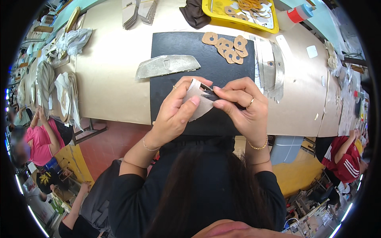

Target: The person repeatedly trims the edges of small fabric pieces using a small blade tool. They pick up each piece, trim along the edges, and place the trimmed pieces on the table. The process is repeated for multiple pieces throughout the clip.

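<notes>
My left hand (173, 111) grips a pale grey-beige flat piece (201, 108), folded or curved, with a dark side showing along its upper edge. The thumb lies across its face. From the other side my right hand (250, 105) pinches the dark edge between thumb and forefinger; whether a small part sits in that pinch is hidden. Both hands are over the front of a black mat (174, 44). Beyond the left hand, a silvery-grey curved panel (168, 66) with a small square outline lies partly on the mat. Several tan ring-shaped pieces (227, 47) are heaped at the mat's far right.
A yellow tray (238, 23) holds tan and white pieces and orange bands. Near it stands a bottle with a red band (295, 16). Grey panels (274, 71) lie right of the mat, stacked strips (137, 14) at the far left. Other people sit on both sides.
</notes>
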Demonstrator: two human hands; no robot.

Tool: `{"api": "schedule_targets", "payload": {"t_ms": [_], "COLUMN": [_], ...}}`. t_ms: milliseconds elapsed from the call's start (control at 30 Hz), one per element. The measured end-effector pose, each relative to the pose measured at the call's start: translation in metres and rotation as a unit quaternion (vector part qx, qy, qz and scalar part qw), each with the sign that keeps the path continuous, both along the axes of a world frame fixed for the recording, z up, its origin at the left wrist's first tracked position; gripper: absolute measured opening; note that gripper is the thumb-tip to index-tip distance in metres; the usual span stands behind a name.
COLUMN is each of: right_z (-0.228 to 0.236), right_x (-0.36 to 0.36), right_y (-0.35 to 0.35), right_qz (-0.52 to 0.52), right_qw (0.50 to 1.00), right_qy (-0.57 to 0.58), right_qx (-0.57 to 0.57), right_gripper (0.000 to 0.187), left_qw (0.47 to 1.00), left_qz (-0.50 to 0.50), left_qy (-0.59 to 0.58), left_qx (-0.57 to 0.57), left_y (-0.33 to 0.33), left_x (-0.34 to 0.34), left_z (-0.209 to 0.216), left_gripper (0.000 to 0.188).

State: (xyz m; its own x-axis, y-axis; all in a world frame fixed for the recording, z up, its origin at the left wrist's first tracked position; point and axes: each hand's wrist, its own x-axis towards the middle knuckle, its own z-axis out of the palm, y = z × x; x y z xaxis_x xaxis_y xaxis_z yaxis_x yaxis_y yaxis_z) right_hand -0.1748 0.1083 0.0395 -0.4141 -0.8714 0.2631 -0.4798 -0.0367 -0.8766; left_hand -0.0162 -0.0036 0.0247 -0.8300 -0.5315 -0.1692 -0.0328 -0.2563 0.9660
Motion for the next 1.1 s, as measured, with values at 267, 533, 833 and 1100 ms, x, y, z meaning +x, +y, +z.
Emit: {"api": "schedule_targets", "payload": {"t_ms": [267, 533, 833, 1100], "right_z": [-0.009, -0.0057, -0.0072, -0.0054], "right_x": [-0.0032, -0.0036, -0.0039, -0.0037], "right_y": [-0.0046, -0.0027, -0.0031, -0.0033], "right_qz": [-0.009, -0.009, -0.014, -0.011], "right_qw": [0.999, 1.0, 1.0, 1.0], "right_qy": [0.001, -0.016, -0.025, -0.019], "right_qx": [-0.037, -0.015, -0.008, -0.009], "right_gripper": [0.021, 0.023, 0.026, 0.023], "left_qw": [1.0, 0.997, 0.991, 0.991], "left_qz": [-0.002, 0.0, 0.009, 0.012], "left_qy": [0.012, 0.01, 0.013, 0.005], "left_qx": [-0.023, -0.072, -0.129, -0.136], "left_y": [-0.0042, -0.0049, -0.0052, -0.0043], "left_x": [-0.0051, -0.0042, -0.0053, -0.0055], "left_z": [-0.0053, -0.0045, -0.007, -0.0055], "left_gripper": [0.038, 0.035, 0.029, 0.026]}}
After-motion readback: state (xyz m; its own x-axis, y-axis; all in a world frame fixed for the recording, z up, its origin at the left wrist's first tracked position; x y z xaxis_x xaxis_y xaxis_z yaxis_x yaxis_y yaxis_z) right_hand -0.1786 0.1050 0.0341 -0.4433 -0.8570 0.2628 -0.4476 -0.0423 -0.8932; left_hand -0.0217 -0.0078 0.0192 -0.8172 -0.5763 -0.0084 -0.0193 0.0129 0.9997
